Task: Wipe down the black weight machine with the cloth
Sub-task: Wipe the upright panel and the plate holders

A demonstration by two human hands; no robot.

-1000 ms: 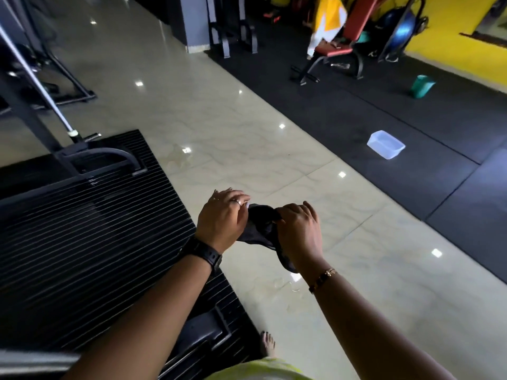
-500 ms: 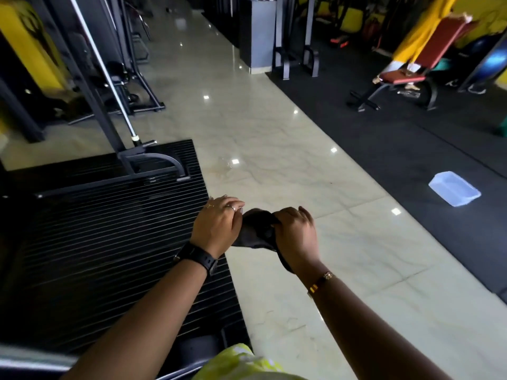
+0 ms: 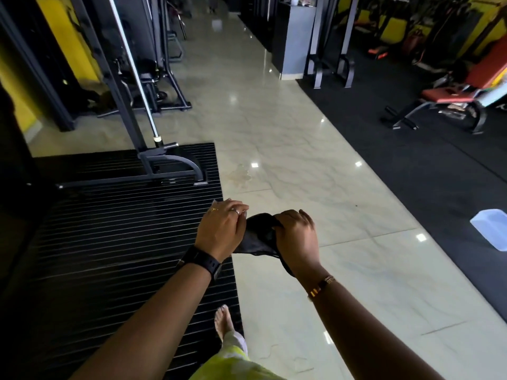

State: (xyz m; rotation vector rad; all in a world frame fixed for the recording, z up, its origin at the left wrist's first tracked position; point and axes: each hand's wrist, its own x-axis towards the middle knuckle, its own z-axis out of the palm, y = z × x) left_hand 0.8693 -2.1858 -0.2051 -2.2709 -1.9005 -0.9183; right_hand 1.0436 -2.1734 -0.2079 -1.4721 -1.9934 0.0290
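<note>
A dark cloth (image 3: pixel 259 235) is bunched between my two hands in front of me. My left hand (image 3: pixel 220 231) grips its left end, fingers curled over it. My right hand (image 3: pixel 297 241) grips the right end, and a strip of cloth hangs below that wrist. The black weight machine (image 3: pixel 120 86) stands to the left, with slanted black posts, a chrome rod and a curved foot on a ribbed black floor plate (image 3: pixel 109 229). Both hands hover above the plate's right edge, well short of the machine's posts.
Glossy pale tile floor (image 3: pixel 315 187) runs ahead, with a damp patch (image 3: pixel 240 175) near the plate corner. Black rubber matting (image 3: pixel 411 160) lies to the right, holding a red bench (image 3: pixel 450 97) and a clear plastic tub (image 3: pixel 491 229). My bare foot (image 3: pixel 223 322) stands at the plate's edge.
The view has swung up and left, bringing the machine's posts and more of the aisle into sight. Both hands keep the cloth bunched between them. My foot has stepped forward.
</note>
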